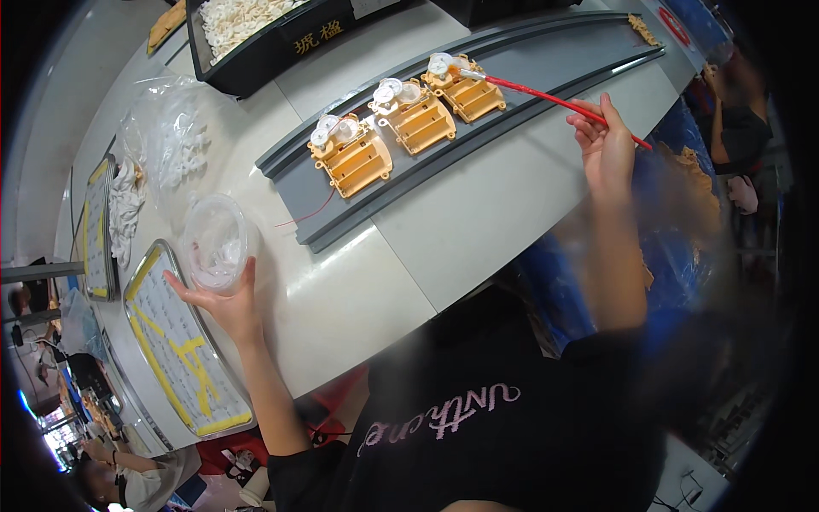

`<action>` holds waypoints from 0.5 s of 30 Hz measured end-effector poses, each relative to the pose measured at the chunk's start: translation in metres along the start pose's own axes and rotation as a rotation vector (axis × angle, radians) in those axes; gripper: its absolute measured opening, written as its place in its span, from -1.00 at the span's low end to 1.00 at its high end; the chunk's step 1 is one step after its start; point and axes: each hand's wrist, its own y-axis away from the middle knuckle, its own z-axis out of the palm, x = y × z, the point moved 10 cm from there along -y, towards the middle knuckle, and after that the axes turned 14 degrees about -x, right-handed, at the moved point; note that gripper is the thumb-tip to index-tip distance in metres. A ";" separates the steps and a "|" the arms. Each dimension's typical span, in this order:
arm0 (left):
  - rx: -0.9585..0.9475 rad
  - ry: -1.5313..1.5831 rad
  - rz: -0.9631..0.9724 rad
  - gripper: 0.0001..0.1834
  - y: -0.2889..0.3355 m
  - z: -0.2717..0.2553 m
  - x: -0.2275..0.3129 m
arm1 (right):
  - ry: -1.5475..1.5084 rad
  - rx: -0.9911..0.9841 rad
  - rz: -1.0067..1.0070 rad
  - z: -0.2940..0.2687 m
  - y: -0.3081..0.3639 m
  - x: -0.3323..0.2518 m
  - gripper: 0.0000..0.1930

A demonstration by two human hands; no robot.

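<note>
My right hand [606, 141] pinches a thin red-handled brush [546, 98] whose white tip touches the white gear of the farthest orange plastic housing [465, 87]. Two more orange housings [415, 113] [351, 152] with white gears lie in a row on a grey track [478, 145] that runs across the white table. My left hand [223, 300] rests at the near rim of a small clear plastic cup [215, 241] holding a whitish substance, its fingers spread around the cup's side.
A clear bag of white parts [171, 141] lies beyond the cup. A black bin of white parts [256, 34] stands at the back. Metal-framed sheets with yellow tape [175, 346] [98, 226] lie at the left edge. Another person [742, 111] sits at the far right.
</note>
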 end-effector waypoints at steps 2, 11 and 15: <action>0.003 0.003 0.029 0.32 -0.001 -0.002 -0.003 | 0.009 -0.017 0.015 0.002 -0.001 -0.003 -0.59; -0.007 0.020 0.011 0.33 0.001 -0.001 -0.003 | 0.215 -0.058 -0.023 0.012 -0.007 -0.033 -0.60; -0.014 0.045 0.011 0.34 -0.002 0.001 -0.005 | 0.225 -0.020 -0.004 0.003 -0.009 -0.036 -0.61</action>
